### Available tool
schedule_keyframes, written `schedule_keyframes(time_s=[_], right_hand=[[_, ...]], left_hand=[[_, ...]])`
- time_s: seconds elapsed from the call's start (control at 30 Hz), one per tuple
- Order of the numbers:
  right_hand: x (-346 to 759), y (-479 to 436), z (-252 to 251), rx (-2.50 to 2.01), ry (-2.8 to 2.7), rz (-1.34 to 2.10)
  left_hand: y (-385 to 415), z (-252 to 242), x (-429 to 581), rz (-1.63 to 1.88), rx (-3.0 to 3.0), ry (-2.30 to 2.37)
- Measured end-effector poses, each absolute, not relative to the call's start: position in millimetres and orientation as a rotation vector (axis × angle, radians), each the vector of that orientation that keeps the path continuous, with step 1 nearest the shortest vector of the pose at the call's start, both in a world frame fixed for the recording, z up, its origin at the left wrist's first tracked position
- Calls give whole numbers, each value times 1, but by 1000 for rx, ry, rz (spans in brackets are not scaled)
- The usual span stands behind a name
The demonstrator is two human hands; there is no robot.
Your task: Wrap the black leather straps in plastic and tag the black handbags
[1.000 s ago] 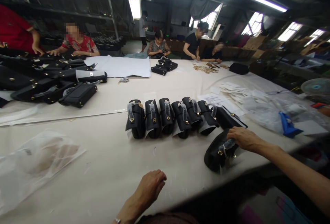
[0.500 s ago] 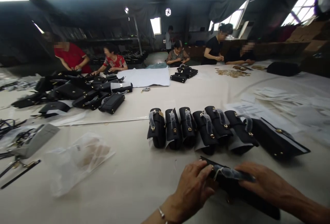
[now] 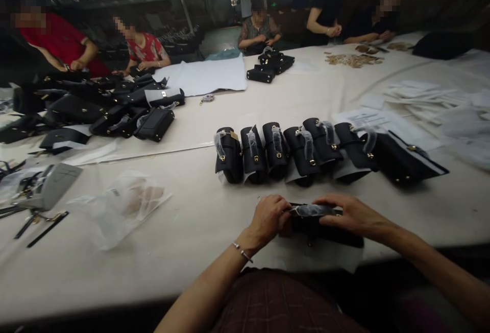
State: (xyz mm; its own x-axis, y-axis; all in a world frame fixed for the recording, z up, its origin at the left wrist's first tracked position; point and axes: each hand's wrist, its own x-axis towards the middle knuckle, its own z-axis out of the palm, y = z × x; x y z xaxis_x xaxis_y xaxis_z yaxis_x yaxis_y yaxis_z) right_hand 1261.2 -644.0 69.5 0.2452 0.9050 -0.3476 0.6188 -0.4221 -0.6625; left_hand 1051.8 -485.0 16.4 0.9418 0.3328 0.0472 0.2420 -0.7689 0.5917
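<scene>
A small black handbag (image 3: 325, 232) with a plastic-wrapped handle (image 3: 311, 211) rests at the table's front edge, just before me. My left hand (image 3: 270, 219) is closed at the left end of that handle, its fingertips bunched together. Below those fingers shows a tan piece (image 3: 285, 229), perhaps a tag; its shape is mostly hidden. On the bag's right end my right hand (image 3: 351, 215) has a grip, thumb and fingers curled around the handle's far side. Just beyond stand several black handbags (image 3: 273, 150) in a row, with wrapped handles and white paper beneath some.
Left of me lie a clear plastic bag (image 3: 118, 205) with tan pieces and a grey bag (image 3: 57, 187) with straps. A heap of black bags (image 3: 80, 105) covers the far left. White papers (image 3: 424, 95) spread at right. Several co-workers (image 3: 260, 29) sit or stand across the table (image 3: 191, 266).
My view has tilted downward, so my lap and the table's front edge now show. Both hands remain on the handbag, which lies more level across the view than before.
</scene>
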Motion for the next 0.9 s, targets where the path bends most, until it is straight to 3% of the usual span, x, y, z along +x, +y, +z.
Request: schedule_keyframes(time_s=[0.33, 0.53, 0.9], right_hand=[[1248, -639, 82, -2038, -1307, 1118], [1237, -638, 92, -2011, -1324, 1284], [1229, -643, 100, -2071, -1436, 1242]], left_hand=[[-482, 41, 1061, 101, 1998, 486], [-468, 49, 1064, -169, 1567, 442], [-463, 56, 1068, 24, 2605, -98]])
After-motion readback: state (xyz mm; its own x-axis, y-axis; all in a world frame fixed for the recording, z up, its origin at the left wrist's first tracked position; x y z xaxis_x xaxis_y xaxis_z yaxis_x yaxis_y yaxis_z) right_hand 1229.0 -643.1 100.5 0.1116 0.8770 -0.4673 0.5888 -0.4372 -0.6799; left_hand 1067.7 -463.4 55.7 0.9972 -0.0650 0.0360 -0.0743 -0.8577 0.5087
